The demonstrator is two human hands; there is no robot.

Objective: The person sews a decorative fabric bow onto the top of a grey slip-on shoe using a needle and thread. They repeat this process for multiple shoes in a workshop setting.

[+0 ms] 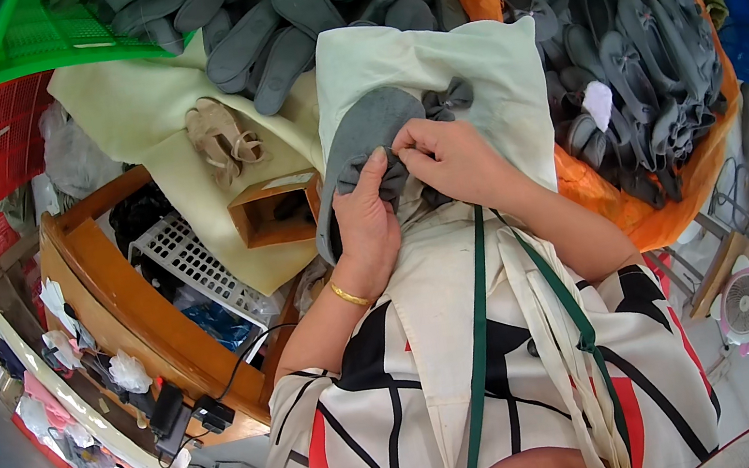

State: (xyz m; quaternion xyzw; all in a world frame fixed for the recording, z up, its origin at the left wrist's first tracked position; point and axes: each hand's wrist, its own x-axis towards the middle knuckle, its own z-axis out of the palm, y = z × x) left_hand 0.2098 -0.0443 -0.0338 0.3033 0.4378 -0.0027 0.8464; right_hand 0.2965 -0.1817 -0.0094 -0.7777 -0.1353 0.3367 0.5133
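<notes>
Head view: a grey flat shoe [390, 112] lies slantwise on a white cushion [483, 50] in front of the person's torso, its wide end pointing away. The left hand [368, 220] (a gold bangle [349, 295] circles its wrist) grasps the near part of the shoe, thumb pressed on a gathered dark-grey fabric bow [353, 175]. The right hand [449, 158] has thumb and index finger pinched together beside that bow; whether they grip anything thin, I cannot tell. Just beyond the right hand, a second grey bow [449, 100] rests on the cushion. Left of the cushion, beige sandals [224, 140] lie on pale yellow sheeting [128, 101], near an open wooden box [247, 221]. Grey soles [309, 4] are heaped beyond the cushion, and grey bow-trimmed flats [624, 62] fill an orange sack [716, 192] at right.
</notes>
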